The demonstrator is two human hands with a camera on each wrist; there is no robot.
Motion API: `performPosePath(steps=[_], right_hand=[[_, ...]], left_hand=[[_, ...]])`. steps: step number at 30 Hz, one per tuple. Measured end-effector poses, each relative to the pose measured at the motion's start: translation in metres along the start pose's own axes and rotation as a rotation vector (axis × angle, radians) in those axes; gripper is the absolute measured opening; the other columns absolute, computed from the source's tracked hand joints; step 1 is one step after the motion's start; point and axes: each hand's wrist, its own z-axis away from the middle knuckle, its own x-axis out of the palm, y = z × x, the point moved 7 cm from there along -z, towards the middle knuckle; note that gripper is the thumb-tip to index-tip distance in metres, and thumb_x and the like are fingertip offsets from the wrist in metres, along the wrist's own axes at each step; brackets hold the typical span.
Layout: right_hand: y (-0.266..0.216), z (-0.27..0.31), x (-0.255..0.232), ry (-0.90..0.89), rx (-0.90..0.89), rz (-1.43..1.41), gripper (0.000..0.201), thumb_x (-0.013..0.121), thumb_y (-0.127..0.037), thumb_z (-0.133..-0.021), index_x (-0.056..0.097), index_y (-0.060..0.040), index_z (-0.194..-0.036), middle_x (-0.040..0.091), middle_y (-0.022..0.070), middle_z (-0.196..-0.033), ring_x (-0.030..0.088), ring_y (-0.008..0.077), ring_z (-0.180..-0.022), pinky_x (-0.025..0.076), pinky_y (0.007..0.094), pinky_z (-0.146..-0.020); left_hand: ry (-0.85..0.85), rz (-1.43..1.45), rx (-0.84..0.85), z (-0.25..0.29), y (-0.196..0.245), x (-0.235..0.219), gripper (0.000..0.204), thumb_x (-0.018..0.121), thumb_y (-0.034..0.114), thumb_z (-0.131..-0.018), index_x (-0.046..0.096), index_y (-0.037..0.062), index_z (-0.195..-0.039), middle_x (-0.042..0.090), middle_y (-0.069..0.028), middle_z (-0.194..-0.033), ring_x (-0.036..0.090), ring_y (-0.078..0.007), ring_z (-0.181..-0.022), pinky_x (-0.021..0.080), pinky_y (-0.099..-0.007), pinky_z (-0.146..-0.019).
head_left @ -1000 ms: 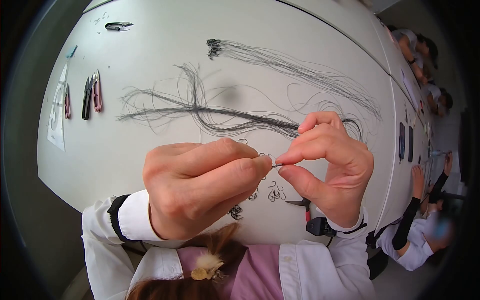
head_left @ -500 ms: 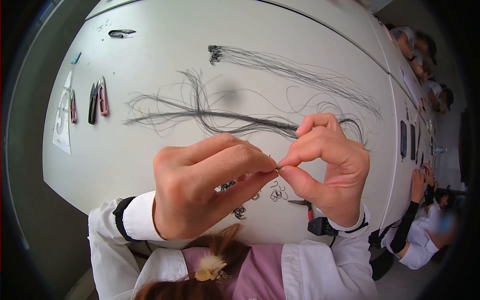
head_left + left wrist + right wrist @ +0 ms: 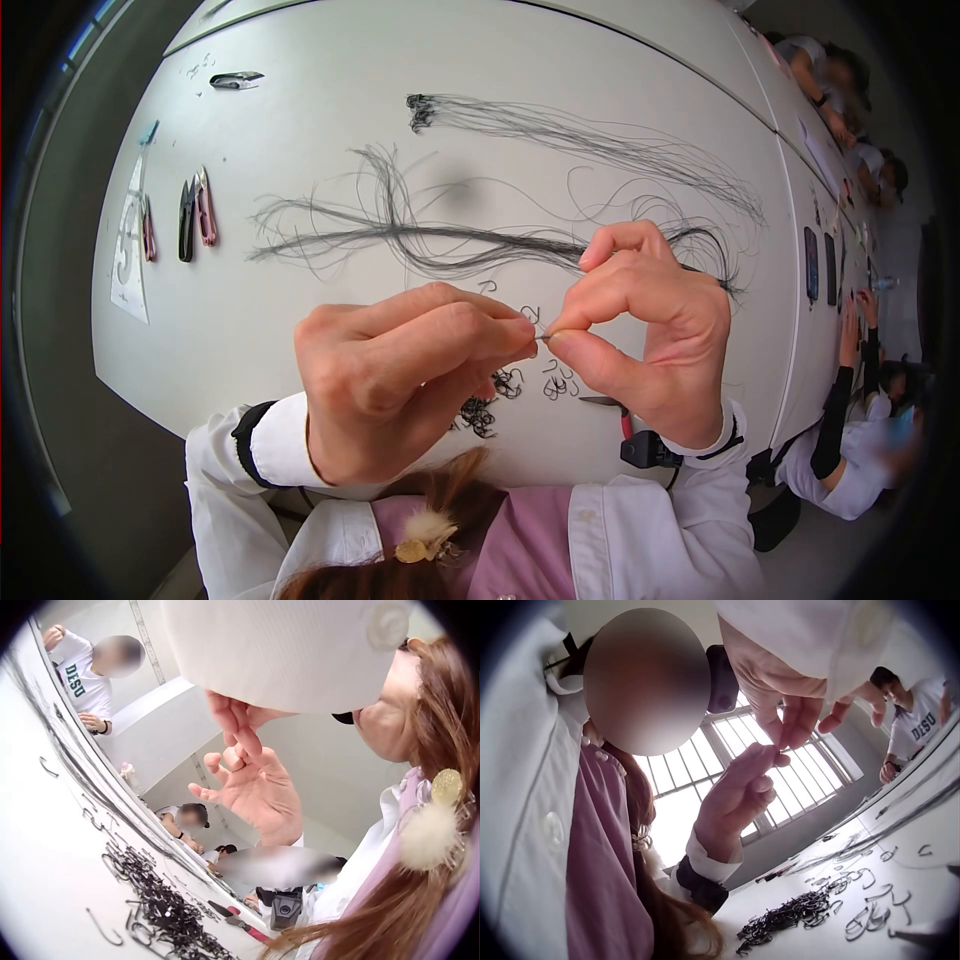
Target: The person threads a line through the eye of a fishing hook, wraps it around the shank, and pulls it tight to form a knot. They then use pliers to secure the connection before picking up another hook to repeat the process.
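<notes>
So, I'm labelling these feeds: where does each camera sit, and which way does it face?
Head: worn on the head, facing down; table, left hand and right hand show.
Left wrist: on that wrist, facing the fingertips; both hands and hair show.
Right wrist: likewise; both hands, pink top show.
Both wrist views share the dark hooks.

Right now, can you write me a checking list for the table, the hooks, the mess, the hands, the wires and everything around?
Surface: white table; no spill seen.
Job's things: hooks heaped; dark strands beyond; tiny dark bit between the fingertips.
Clutter: snips and ruler at left; red-handled tool near right hand.
Hands: left hand and right hand, each grip pinching the dark bit.
Cables: cord below right wrist's camera.
Surroundings: people; barred window.
</notes>
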Motion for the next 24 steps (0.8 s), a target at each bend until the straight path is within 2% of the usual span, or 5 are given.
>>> performPosePath(steps=[4,10,13,20,24], right_hand=[[0.000,-0.001,-0.003,0.023,-0.001,0.008,0.007,0.068,-0.002,-0.068,0.064,-0.0074,-0.067,0.062,-0.0027,-0.064,0.052,0.0102,-0.058,0.042,0.0314,-0.080],[0.004,0.002,-0.001,0.042,0.044,-0.028,0.007,0.070,-0.001,-0.067,0.065,-0.0063,-0.068,0.063,-0.0021,-0.065,0.049,0.0130,-0.065,0.041,0.0309,-0.080],[0.006,0.003,0.003,0.014,0.040,-0.075,0.007,0.070,-0.002,-0.067,0.064,-0.0063,-0.068,0.063,-0.0011,-0.066,0.052,0.0089,-0.064,0.036,0.0338,-0.083],[0.008,0.004,0.003,0.007,0.076,-0.073,0.010,0.075,-0.008,-0.070,0.065,-0.0062,-0.069,0.064,-0.0006,-0.067,0.053,0.0097,-0.063,0.036,0.0331,-0.083],[0.008,0.003,0.004,-0.035,0.053,-0.047,0.011,0.075,-0.009,-0.070,0.065,-0.0061,-0.069,0.064,-0.0008,-0.068,0.053,0.0098,-0.063,0.036,0.0332,-0.083]], left_hand=[[0.047,0.056,-0.014,-0.001,0.000,-0.004,0.015,0.063,-0.014,-0.073,0.063,-0.0040,-0.083,0.066,-0.0172,-0.085,0.065,-0.0165,-0.060,0.053,-0.0230,-0.050],[0.120,0.047,-0.057,-0.007,0.003,-0.003,0.021,0.075,-0.008,-0.065,0.065,-0.0015,-0.082,0.067,-0.0157,-0.086,0.065,-0.0145,-0.062,0.051,-0.0222,-0.052],[0.048,-0.039,0.035,-0.004,0.001,0.001,0.022,0.077,-0.004,-0.064,0.066,-0.0002,-0.082,0.068,-0.0152,-0.085,0.065,-0.0143,-0.064,0.051,-0.0219,-0.052],[0.015,0.145,-0.101,-0.003,-0.008,0.001,0.012,0.070,-0.007,-0.071,0.067,-0.0027,-0.082,0.067,-0.0158,-0.085,0.066,-0.0163,-0.064,0.055,-0.0232,-0.053],[0.011,0.184,-0.109,-0.003,-0.010,0.001,0.011,0.068,-0.008,-0.072,0.067,-0.0027,-0.082,0.067,-0.0161,-0.086,0.066,-0.0165,-0.064,0.055,-0.0232,-0.053]])
